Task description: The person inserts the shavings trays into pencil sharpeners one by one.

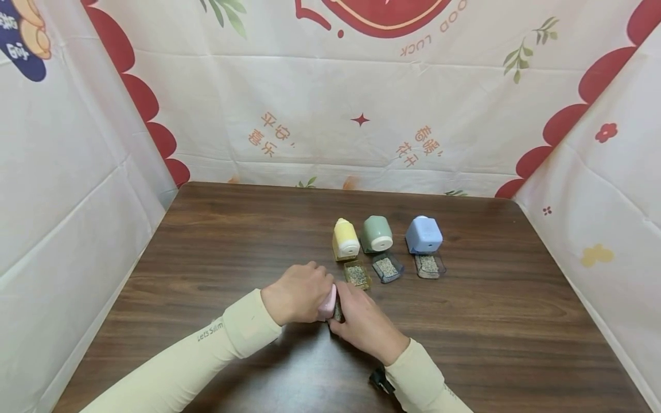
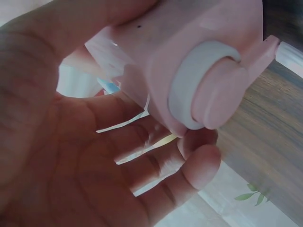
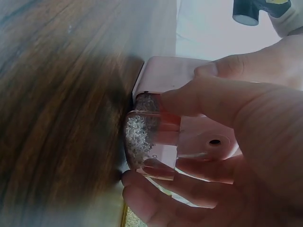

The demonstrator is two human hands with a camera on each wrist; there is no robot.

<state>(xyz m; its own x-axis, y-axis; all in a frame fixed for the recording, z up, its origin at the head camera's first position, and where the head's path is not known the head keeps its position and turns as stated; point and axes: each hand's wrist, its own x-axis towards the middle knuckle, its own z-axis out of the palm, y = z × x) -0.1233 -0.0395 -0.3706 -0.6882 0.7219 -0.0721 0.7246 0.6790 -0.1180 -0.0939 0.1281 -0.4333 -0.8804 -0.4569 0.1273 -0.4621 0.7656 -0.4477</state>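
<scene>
A pink pencil sharpener [image 1: 327, 304] stands on the table between both hands. My left hand [image 1: 302, 292] grips its body; in the left wrist view the crank hub and white ring of the sharpener [image 2: 142, 52] face the palm side. On the other side, my right hand [image 1: 365, 321] pinches a clear shavings drawer [image 3: 138, 137] between thumb and fingers. The drawer is partly out of the sharpener's lower front, below the pencil hole, and holds pale and grey shavings.
Behind the hands stand yellow [image 1: 345, 236], green [image 1: 377, 230] and blue [image 1: 424, 232] sharpeners. Before them lie their shavings-filled drawers: an amber one [image 1: 356, 275], a dark clear one [image 1: 387, 268] and another clear one [image 1: 427, 265]. A printed cloth [image 1: 330, 86] hangs behind the table.
</scene>
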